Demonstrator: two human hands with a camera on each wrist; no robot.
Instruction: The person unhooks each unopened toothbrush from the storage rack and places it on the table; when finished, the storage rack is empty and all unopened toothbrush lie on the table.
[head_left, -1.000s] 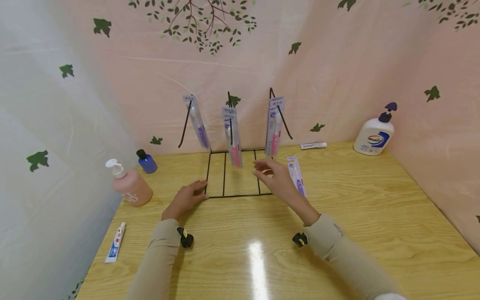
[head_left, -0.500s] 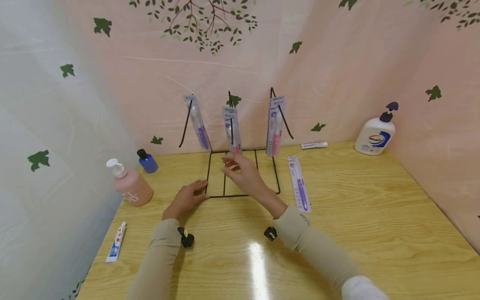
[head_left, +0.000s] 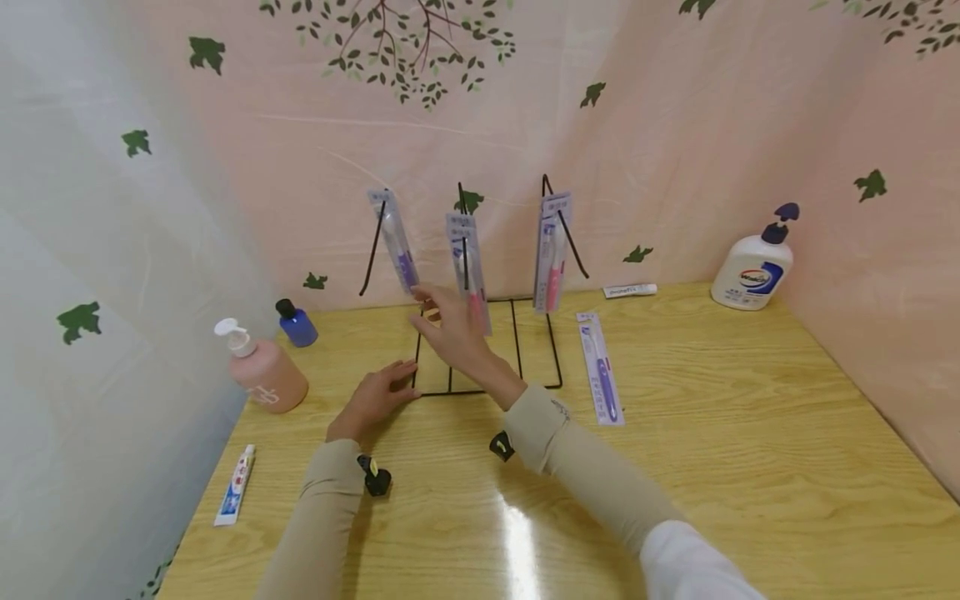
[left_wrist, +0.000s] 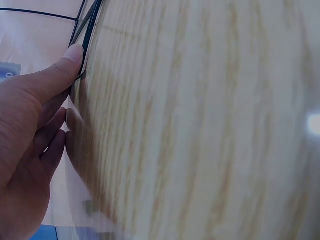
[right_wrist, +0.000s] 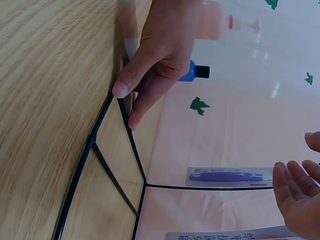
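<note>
A black wire rack (head_left: 558, 367) stands at the back of the wooden table (head_left: 712, 467). Three packaged toothbrushes hang from its hooks: a purple one (head_left: 395, 243) on the left, a pink one (head_left: 463, 250) in the middle, another pink one (head_left: 551, 250) on the right. My right hand (head_left: 450, 323) hovers with its fingers spread between the left and middle packs and holds nothing. In the right wrist view its fingers (right_wrist: 292, 187) sit just beside the purple pack (right_wrist: 230, 176). My left hand (head_left: 373, 393) presses flat on the rack's front left corner, thumb (left_wrist: 55, 75) against the wire (left_wrist: 88, 35).
A purple toothbrush pack (head_left: 600, 367) lies flat right of the rack. A pink pump bottle (head_left: 261, 371) and blue bottle (head_left: 297, 323) stand at the left, a toothpaste tube (head_left: 234, 485) near the left edge. A small tube (head_left: 628, 290) and white soap bottle (head_left: 752, 268) sit back right.
My right hand has swept left, from beside the right-hand pack to the gap between the left and middle packs. The left hand has stayed on the rack's corner.
</note>
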